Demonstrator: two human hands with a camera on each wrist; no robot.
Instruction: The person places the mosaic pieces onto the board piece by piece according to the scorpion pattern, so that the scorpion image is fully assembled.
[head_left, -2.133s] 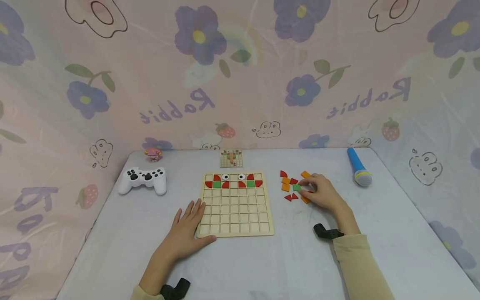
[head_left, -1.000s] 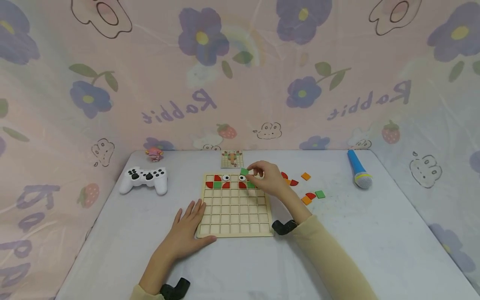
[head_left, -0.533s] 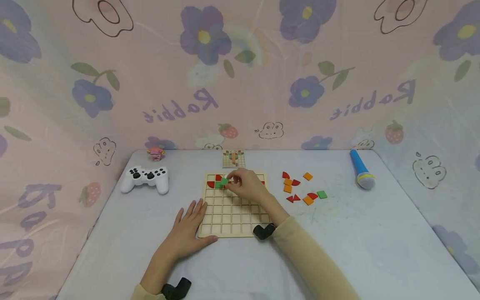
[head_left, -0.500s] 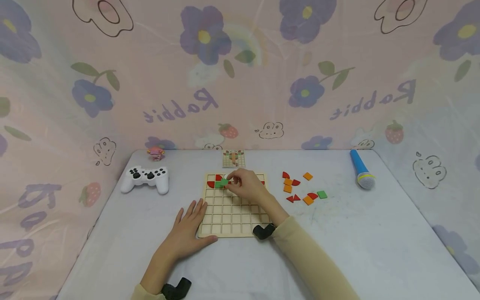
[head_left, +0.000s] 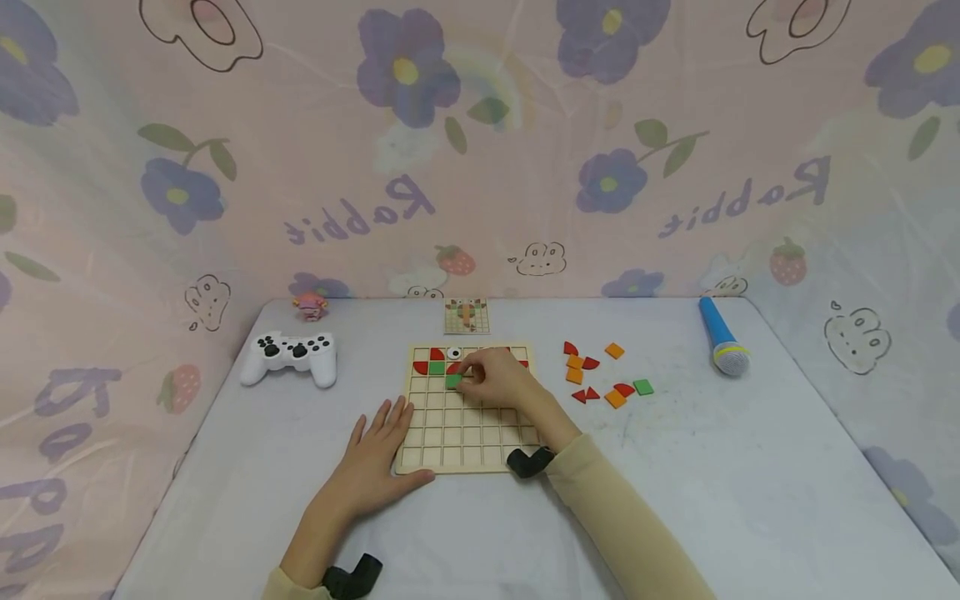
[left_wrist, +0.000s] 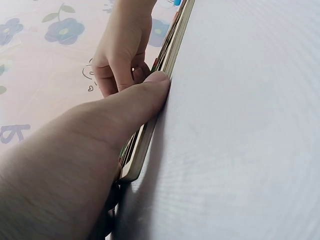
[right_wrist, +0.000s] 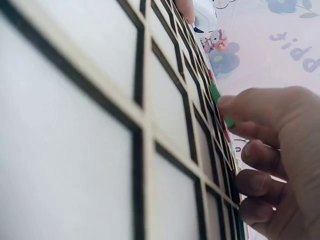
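A wooden grid board [head_left: 442,437] lies mid-table, with red quarter-circle pieces, green squares and round eye pieces in its far rows. Between thumb and fingers my right hand [head_left: 497,379] pinches a green square tile [head_left: 453,381] over the third row, just below a red piece. The right wrist view shows that green tile [right_wrist: 229,121] at the fingertips, close to the grid. My left hand [head_left: 378,458] rests with spread fingers along the board's left edge, its thumb [left_wrist: 157,80] on the near edge. The right hand hides part of the board's upper right.
Right of the board lie loose orange squares [head_left: 574,376], red pieces [head_left: 624,390] and a green square [head_left: 642,387]. A pattern card [head_left: 467,317] stands behind it. A white game controller [head_left: 289,358], a pink figurine [head_left: 311,306] and a blue toy microphone [head_left: 723,337] sit farther out.
My right hand has carried a green tile from the loose pieces to the board, then slightly nearer to me, below the left eye piece. The left hand has stayed in place.
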